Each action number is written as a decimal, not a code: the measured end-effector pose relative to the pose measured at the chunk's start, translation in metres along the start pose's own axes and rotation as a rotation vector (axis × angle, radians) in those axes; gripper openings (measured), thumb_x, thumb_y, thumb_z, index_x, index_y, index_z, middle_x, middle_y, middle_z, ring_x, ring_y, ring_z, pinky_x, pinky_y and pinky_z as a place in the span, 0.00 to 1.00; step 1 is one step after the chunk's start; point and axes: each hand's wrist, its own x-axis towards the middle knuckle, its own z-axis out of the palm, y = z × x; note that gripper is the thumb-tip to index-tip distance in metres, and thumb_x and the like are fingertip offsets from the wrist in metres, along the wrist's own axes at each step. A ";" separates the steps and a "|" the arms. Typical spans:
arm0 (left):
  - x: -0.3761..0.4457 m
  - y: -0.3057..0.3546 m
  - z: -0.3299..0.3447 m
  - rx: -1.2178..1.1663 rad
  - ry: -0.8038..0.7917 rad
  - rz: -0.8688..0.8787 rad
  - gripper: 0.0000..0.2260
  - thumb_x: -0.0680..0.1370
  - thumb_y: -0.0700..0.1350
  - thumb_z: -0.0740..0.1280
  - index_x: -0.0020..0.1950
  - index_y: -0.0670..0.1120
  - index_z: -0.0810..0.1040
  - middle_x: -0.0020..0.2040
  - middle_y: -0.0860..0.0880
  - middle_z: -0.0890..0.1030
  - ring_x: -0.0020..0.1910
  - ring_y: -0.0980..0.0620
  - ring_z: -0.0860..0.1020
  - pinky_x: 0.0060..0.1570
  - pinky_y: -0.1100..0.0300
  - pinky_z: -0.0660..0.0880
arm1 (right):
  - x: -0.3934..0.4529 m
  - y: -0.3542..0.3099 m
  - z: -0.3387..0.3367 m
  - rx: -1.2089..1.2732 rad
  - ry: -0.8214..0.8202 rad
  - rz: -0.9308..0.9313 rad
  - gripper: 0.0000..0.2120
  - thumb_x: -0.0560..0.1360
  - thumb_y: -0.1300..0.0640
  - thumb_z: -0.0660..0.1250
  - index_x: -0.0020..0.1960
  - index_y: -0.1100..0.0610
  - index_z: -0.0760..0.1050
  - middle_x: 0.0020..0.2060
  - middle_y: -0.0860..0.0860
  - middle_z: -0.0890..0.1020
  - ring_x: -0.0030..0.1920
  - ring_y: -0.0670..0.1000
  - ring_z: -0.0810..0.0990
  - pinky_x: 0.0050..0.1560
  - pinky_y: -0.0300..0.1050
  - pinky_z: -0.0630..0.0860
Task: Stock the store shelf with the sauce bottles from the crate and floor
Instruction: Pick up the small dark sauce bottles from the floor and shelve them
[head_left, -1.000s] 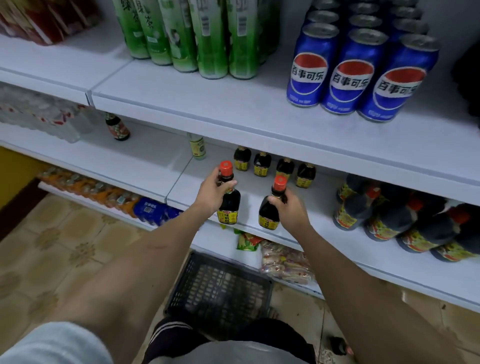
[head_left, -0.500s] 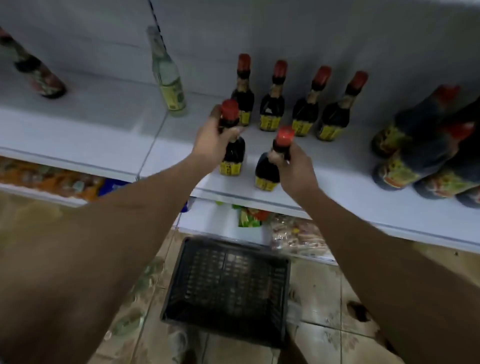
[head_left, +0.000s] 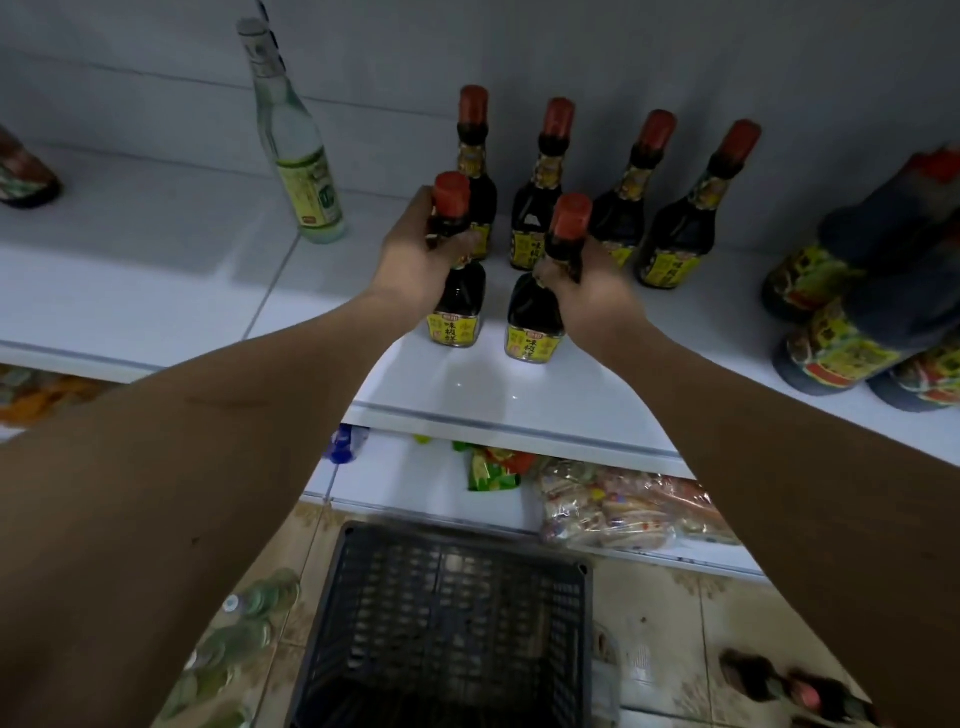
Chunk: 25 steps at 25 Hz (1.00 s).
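Head view. Left hand (head_left: 415, 254) wrapped round neck of left sauce bottle (head_left: 456, 291), fingers curled just under the red cap; body and yellow label hang clear below the grip. Base on or just above white shelf (head_left: 467, 384); contact not resolvable. Right hand (head_left: 582, 291) gripping neck of right sauce bottle (head_left: 537, 317) likewise, red cap protruding above the fingers, label below and left of the palm. Held bottles side by side, near each other, not touching, both roughly upright, near shelf front edge. Directly behind: row of four matching bottles (head_left: 608, 208) upright against the back panel. Clear bottle with pale green label (head_left: 298, 150) further left on same shelf. Larger dark bottles (head_left: 857, 291) grouped at right. Below: black crate (head_left: 447, 623) on tiled floor (head_left: 670, 623); snack packets (head_left: 613, 506) on lower shelf; dark bottle (head_left: 779, 686) lying on floor at lower right, blurred.
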 end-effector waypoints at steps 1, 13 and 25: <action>0.000 0.001 0.000 0.009 0.000 -0.008 0.11 0.77 0.42 0.69 0.57 0.44 0.72 0.47 0.50 0.78 0.43 0.56 0.77 0.38 0.77 0.70 | -0.002 0.000 0.000 -0.003 -0.002 0.000 0.16 0.80 0.54 0.63 0.66 0.58 0.69 0.48 0.52 0.77 0.48 0.52 0.74 0.48 0.43 0.67; -0.012 -0.062 0.011 0.192 -0.077 -0.151 0.36 0.69 0.40 0.76 0.71 0.56 0.63 0.56 0.53 0.79 0.55 0.48 0.77 0.55 0.51 0.77 | -0.007 0.036 0.031 -0.133 0.055 0.074 0.38 0.68 0.65 0.73 0.73 0.49 0.61 0.56 0.58 0.78 0.56 0.62 0.77 0.52 0.53 0.76; 0.024 -0.069 0.018 0.158 -0.038 -0.151 0.36 0.71 0.37 0.73 0.73 0.57 0.61 0.56 0.53 0.78 0.52 0.49 0.77 0.50 0.57 0.75 | 0.042 0.043 0.039 -0.154 -0.013 0.032 0.37 0.73 0.62 0.72 0.75 0.50 0.57 0.62 0.56 0.77 0.63 0.60 0.76 0.61 0.55 0.74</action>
